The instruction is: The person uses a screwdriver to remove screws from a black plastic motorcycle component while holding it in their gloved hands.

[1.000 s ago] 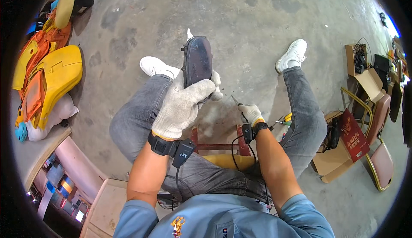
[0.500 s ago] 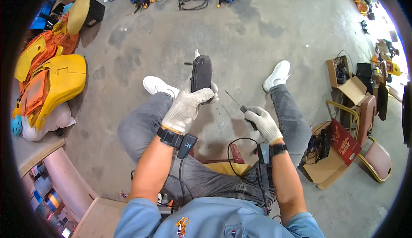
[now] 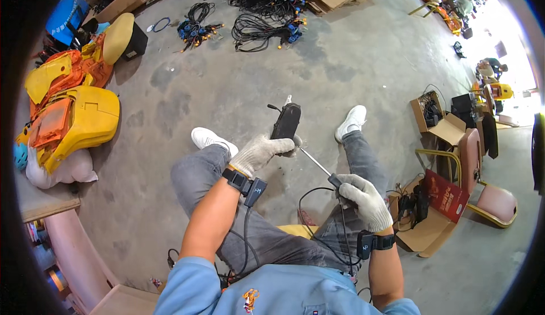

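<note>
My left hand (image 3: 264, 151), in a white knitted glove, is closed round the lower end of a long black device (image 3: 287, 122). A pale tip and a short black stub stick out at its far end. In my right hand (image 3: 366, 200), also gloved, is a screwdriver (image 3: 318, 163) with a dark handle and a long metal shaft. The shaft points up and left, its tip close to the left fingers at the lower end of the device. Whether the tip touches the device I cannot tell.
Bundles of black cables (image 3: 264, 31) lie on the concrete floor ahead. Yellow and orange plastic shells (image 3: 91, 116) are piled at the left. On the right are an open cardboard box (image 3: 423, 235) and a chair (image 3: 495, 204). Thin black cables hang from both wristbands.
The black device has tilted and shifted right and down in view. The screwdriver has turned toward it, its tip now by the left fingers. The view has tipped up, showing more floor ahead.
</note>
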`<state>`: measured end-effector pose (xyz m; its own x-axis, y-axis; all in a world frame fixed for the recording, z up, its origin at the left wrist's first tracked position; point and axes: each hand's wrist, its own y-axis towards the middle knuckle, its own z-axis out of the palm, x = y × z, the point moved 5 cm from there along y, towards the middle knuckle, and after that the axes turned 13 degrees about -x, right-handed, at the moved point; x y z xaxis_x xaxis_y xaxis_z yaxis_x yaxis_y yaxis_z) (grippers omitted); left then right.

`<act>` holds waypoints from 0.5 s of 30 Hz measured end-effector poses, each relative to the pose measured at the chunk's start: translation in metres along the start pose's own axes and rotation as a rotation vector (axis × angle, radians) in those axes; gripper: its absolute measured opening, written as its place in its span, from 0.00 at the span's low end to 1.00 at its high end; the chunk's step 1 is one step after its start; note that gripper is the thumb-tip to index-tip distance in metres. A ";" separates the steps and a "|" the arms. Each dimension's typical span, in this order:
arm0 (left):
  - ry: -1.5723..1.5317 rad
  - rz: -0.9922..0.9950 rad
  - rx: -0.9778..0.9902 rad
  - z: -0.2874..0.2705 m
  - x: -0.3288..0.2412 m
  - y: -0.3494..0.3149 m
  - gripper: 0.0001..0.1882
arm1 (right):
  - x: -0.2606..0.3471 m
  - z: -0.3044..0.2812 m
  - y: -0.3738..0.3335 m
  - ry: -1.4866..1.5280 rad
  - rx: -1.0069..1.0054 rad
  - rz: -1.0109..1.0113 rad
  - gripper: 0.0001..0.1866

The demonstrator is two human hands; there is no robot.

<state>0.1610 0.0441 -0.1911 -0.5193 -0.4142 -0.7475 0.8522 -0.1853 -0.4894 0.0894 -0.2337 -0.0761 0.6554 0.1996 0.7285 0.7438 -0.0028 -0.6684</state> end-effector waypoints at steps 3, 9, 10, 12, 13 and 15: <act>0.037 0.059 0.133 0.009 -0.007 -0.001 0.21 | 0.003 0.000 -0.005 -0.026 0.005 -0.038 0.24; 0.104 0.044 0.101 0.010 -0.004 0.001 0.17 | 0.009 0.001 -0.014 -0.065 -0.010 -0.033 0.22; 0.085 0.032 0.093 0.011 -0.004 -0.001 0.17 | 0.008 0.000 -0.015 -0.064 -0.017 -0.031 0.22; 0.066 0.021 0.083 0.011 -0.004 -0.001 0.16 | 0.004 0.000 -0.013 -0.087 0.004 -0.027 0.21; 0.073 0.029 0.098 0.010 -0.004 0.000 0.16 | 0.004 0.001 -0.013 -0.089 0.006 -0.029 0.21; 0.076 0.040 0.111 0.008 -0.004 0.000 0.15 | 0.004 0.002 -0.012 -0.085 0.011 -0.045 0.20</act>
<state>0.1635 0.0381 -0.1847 -0.4843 -0.3554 -0.7994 0.8721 -0.2693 -0.4086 0.0831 -0.2312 -0.0650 0.6077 0.2822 0.7424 0.7703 0.0182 -0.6374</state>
